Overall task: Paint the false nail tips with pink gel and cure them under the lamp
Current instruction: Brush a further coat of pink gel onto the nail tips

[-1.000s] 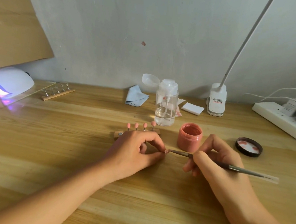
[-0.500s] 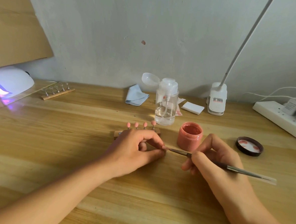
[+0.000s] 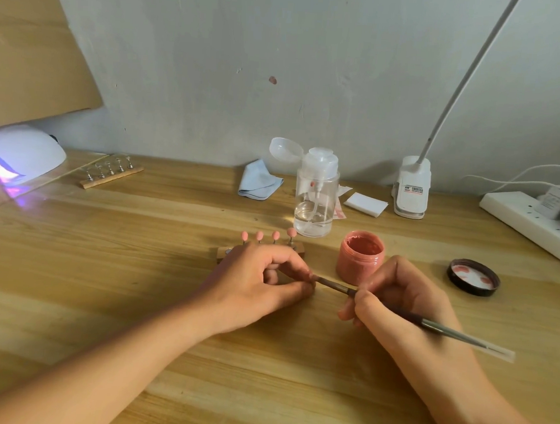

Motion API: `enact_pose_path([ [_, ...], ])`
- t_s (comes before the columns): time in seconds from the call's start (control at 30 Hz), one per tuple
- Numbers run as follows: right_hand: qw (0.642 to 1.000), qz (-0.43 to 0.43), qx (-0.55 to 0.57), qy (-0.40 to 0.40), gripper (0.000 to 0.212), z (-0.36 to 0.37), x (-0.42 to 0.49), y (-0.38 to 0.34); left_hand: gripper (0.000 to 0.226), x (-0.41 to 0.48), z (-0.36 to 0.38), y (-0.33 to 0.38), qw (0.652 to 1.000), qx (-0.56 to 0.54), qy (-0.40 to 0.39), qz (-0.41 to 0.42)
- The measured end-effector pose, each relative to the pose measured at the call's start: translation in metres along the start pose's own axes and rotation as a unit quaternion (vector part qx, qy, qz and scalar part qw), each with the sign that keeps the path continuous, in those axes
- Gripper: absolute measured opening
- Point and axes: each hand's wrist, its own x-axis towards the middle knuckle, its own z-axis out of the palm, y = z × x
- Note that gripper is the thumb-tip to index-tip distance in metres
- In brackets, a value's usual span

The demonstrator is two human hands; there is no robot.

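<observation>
My left hand [image 3: 261, 282] pinches a small nail-tip stand between thumb and forefinger; the tip itself is hidden by the fingers. My right hand [image 3: 397, 304] holds a thin brush [image 3: 336, 286], whose bristle end touches the spot at my left fingertips. Behind my left hand a wooden holder [image 3: 297, 247] carries several pink-painted nail tips [image 3: 275, 235] on pins. The open jar of pink gel [image 3: 360, 257] stands just right of the holder. The white curing lamp [image 3: 16, 158] glows purple at the far left.
The jar's black lid [image 3: 473, 277] lies upside down at the right. A clear pump bottle [image 3: 315, 194], a blue cloth [image 3: 259, 181], white pads [image 3: 365, 204], a clip lamp base [image 3: 411, 192] and a power strip [image 3: 530, 224] line the back. A second holder [image 3: 110, 173] sits near the curing lamp.
Both hands have stayed almost still. The brush tip has shifted slightly up along my left fingertips.
</observation>
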Motion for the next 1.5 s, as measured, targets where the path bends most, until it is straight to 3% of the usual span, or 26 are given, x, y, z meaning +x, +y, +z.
enact_pose_path([
  [0.53,0.998,-0.028,-0.058,0.01,0.01,-0.002,-0.001,-0.001,0.008,-0.001,0.0,0.0,1.0,-0.021,-0.01,-0.003],
  [0.87,0.999,-0.035,-0.03,0.013,0.012,-0.003,-0.001,0.001,0.006,-0.002,0.0,-0.001,0.999,-0.032,-0.019,0.014],
  [1.0,0.995,-0.082,-0.01,0.052,0.019,-0.005,0.0,0.003,0.006,-0.001,0.001,-0.004,1.0,-0.002,-0.003,0.025],
  [1.2,0.977,-0.165,-0.079,0.111,0.025,-0.011,0.01,0.0,0.008,0.0,0.001,-0.005,1.0,0.001,0.013,0.028],
  [1.5,0.957,-0.11,-0.241,0.116,0.013,-0.019,0.025,0.008,0.01,-0.001,0.004,0.0,0.999,0.037,0.016,0.029],
])
